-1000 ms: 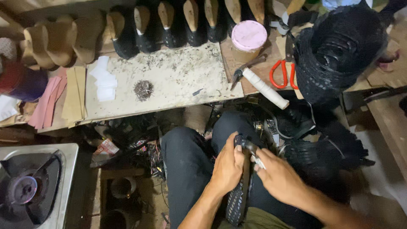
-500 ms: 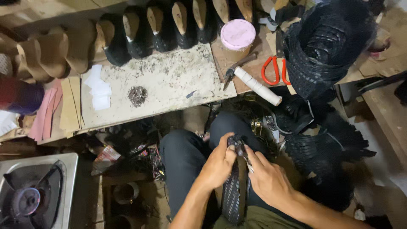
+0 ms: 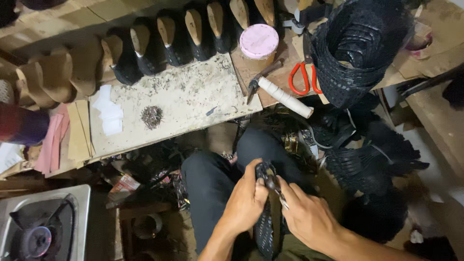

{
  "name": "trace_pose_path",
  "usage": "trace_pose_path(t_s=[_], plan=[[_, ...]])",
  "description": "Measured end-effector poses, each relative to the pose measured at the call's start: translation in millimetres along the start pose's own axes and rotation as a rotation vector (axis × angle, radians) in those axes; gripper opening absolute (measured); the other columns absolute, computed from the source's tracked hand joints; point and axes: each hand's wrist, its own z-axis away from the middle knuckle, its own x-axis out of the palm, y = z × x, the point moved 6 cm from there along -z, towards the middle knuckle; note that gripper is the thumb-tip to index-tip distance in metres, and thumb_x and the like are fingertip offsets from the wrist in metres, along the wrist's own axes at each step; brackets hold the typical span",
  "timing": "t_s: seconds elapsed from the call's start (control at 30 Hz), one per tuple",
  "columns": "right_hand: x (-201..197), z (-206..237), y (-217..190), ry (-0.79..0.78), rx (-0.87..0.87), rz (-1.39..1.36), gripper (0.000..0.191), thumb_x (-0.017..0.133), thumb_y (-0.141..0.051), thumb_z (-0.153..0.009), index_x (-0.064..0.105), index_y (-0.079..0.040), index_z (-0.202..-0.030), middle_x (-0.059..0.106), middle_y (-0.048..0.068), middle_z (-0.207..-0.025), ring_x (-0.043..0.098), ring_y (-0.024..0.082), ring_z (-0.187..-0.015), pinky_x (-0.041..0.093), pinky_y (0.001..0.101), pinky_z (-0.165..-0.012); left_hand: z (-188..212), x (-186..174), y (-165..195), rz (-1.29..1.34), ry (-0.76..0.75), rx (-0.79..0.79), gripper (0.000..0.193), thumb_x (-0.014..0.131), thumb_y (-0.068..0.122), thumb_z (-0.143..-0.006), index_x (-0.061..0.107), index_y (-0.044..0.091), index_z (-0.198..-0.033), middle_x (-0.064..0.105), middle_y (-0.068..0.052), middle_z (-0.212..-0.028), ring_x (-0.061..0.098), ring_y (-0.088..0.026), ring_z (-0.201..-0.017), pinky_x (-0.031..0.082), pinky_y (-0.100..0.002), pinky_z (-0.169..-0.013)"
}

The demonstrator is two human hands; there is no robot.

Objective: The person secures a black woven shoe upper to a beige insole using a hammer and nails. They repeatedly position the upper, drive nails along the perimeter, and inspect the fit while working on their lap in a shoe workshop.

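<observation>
You are holding both hands low over your lap, forearms angling in from the bottom edge. Your left hand (image 3: pixel 245 200) is curling closed around the black woven shoe upper on its last (image 3: pixel 266 217), fingers wrapping its left flank, thumb lying along the top. Your right hand (image 3: pixel 309 217) is closing on the same piece from the other side, index finger extending toward the toe; a thin metal tool (image 3: pixel 282 199) is showing between its fingers, though how it is gripped cannot be told.

Beyond your knuckles, one pale, scuffed worktop board (image 3: pixel 186 99) is carrying one small heap of dark tacks (image 3: pixel 152 116) and a few white paper scraps (image 3: pixel 110 113). Farther still, a row of black uppers on wooden lasts (image 3: pixel 193 34) is standing, seven at least. Ahead of your right hand are lying one pincer tool with a white cylindrical handle (image 3: pixel 280 94), one pair of red-handled scissors (image 3: pixel 303 77) and one round pink-lidded tub (image 3: pixel 259 41). Further to the right, a stack of black woven pieces (image 3: pixel 357 48) is resting.
</observation>
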Motion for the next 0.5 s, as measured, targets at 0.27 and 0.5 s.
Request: trace_pose_path(t_s=[0.27, 0.5], plan=[[-36.5, -1.1, 8.7, -0.44, 0.14, -0.252, 0.025, 0.059, -0.021, -0.09, 0.063, -0.01, -0.112, 0.07, 0.011, -0.074, 0.071, 0.031, -0.072, 0.053, 0.0438, -0.068, 26.8, 6.9, 22.2, -0.022, 0.142, 0.183, 0.052, 0.046, 0.011, -0.096, 0.039, 0.003, -0.146, 0.065, -0.026, -0.118, 0.063, -0.044, -0.11, 0.049, -0.046, -0.095], [-65.2, -4.4, -16.9, -0.386, -0.293, -0.19, 0.02, 0.058, -0.016, -0.093, 0.06, -0.005, -0.108, 0.067, 0.014, -0.085, 0.067, 0.038, -0.081, 0.05, 0.0481, -0.069, 34.7, 12.7, 29.0, -0.065, 0.157, 0.222, 0.053, 0.048, 0.009, -0.097, 0.037, 0.0, -0.148, 0.063, -0.029, -0.122, 0.063, -0.045, -0.112, 0.049, -0.046, -0.096]])
